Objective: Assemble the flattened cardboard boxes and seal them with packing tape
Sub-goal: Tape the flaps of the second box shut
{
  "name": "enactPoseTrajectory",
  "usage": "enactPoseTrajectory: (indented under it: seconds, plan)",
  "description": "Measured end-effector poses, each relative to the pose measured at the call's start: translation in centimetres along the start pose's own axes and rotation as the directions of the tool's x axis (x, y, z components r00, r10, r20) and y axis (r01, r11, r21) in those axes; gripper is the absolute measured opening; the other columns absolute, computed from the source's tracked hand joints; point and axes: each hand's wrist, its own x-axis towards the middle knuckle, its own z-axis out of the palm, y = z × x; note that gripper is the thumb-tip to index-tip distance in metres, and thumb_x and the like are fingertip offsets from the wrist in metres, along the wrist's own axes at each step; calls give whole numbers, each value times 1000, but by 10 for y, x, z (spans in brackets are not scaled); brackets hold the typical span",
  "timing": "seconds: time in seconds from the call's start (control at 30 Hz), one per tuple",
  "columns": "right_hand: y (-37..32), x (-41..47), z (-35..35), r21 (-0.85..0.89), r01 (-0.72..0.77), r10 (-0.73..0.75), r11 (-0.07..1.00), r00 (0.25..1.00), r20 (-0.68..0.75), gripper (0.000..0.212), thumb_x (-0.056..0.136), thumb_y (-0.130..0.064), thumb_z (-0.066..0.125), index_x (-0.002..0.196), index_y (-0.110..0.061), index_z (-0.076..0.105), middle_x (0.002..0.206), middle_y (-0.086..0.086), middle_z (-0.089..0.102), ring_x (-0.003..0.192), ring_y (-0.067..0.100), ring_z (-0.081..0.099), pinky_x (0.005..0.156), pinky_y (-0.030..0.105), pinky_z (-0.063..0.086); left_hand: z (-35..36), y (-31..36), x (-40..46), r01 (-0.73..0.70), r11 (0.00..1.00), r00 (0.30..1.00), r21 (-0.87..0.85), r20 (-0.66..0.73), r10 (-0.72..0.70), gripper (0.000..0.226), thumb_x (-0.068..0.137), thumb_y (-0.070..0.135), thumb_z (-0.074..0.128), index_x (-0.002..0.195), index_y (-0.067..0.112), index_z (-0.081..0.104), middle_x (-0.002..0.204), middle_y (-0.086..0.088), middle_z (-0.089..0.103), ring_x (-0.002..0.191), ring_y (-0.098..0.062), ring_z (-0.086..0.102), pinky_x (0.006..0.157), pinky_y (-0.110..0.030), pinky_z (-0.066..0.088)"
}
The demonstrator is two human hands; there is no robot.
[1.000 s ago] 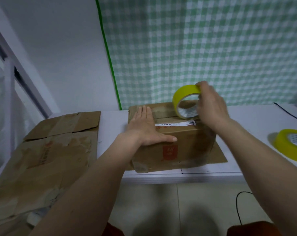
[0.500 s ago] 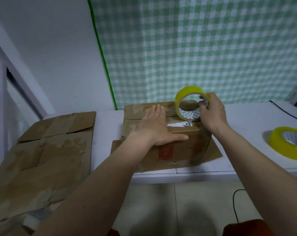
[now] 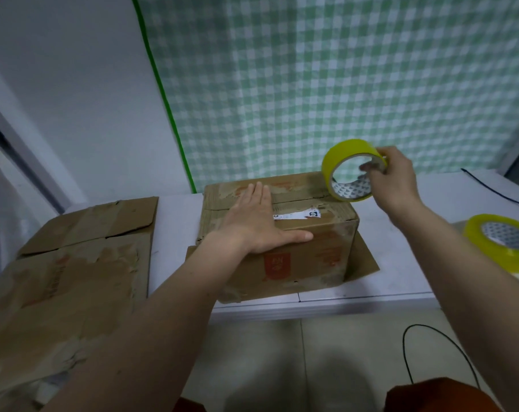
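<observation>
A worn brown cardboard box point(image 3: 308, 251) stands folded up on the white table point(image 3: 400, 281), its top flaps closed and a bottom flap sticking out at the right. My left hand point(image 3: 258, 221) lies flat on the top flaps, fingers straight, thumb along the front edge. My right hand point(image 3: 392, 179) grips a yellow roll of packing tape point(image 3: 347, 171), fingers through its core, just above the box's far right corner. Whether the roll touches the box is unclear.
A second yellow tape roll point(image 3: 501, 239) lies on the table at the right. Flattened cardboard boxes point(image 3: 74, 263) lie at the left, overhanging the table edge. A green checked curtain point(image 3: 341, 84) hangs behind. A black cable point(image 3: 430, 352) loops on the floor.
My right hand has carried the tape roll to the right and slightly up, off the middle of the box top. My left hand stays pressed on the flaps.
</observation>
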Motion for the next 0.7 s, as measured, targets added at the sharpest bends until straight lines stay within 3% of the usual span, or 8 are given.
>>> enactPoseTrajectory:
  seconds: [0.1, 0.2, 0.3, 0.47, 0.57, 0.7]
  plan:
    - [9, -10, 7, 160, -111, 106, 981, 994, 37, 25, 94, -2, 46, 113, -17, 51, 97, 8, 66, 95, 30, 64, 83, 47, 54, -6, 12, 2, 30, 999, 999, 34, 12, -31, 136, 60, 94, 41, 153, 8, -8, 161, -8, -16, 148, -22, -15, 122, -40, -2]
    - [6, -14, 11, 197, -98, 94, 976, 995, 29, 27, 95, -1, 40, 117, -14, 49, 96, 9, 65, 96, 30, 64, 82, 46, 54, -7, 43, 10, -6, 1000, 1000, 7, 17, 5, 135, 62, 93, 42, 152, 6, -7, 161, -9, -15, 148, -24, -15, 121, -41, -2]
    - [4, -10, 12, 117, -56, 50, 992, 998, 47, 28, 96, -2, 37, 119, -13, 49, 101, 9, 65, 95, 27, 62, 84, 49, 53, 1, 62, 21, -40, 999, 999, 21, -7, 40, 135, 62, 95, 39, 152, 5, -7, 161, -10, -13, 148, -24, -13, 122, -41, 0]
    - [5, 3, 3, -60, 56, -53, 997, 997, 49, 27, 96, -1, 36, 119, -8, 48, 105, 13, 63, 91, 25, 57, 69, 33, 43, 5, 59, 25, -38, 999, 999, -8, -21, 38, 135, 62, 95, 36, 152, 5, -10, 161, -8, -15, 148, -22, -14, 122, -38, -2]
    - [8, 13, -15, -186, 125, -118, 974, 992, 50, 33, 90, 5, 37, 118, -8, 49, 105, 15, 60, 91, 28, 55, 68, 35, 43, 5, 60, 24, -43, 999, 999, -5, -22, 43, 134, 63, 95, 36, 152, 5, -9, 161, -8, -15, 148, -22, -14, 121, -37, -2]
    - [28, 15, -31, -302, 113, -113, 946, 993, 17, 34, 88, 7, 37, 117, -7, 49, 108, 17, 58, 88, 27, 48, 68, 34, 34, 5, 61, 24, -33, 999, 999, 4, -17, 33, 134, 62, 95, 36, 152, 6, -9, 161, -7, -15, 148, -21, -14, 120, -37, -3]
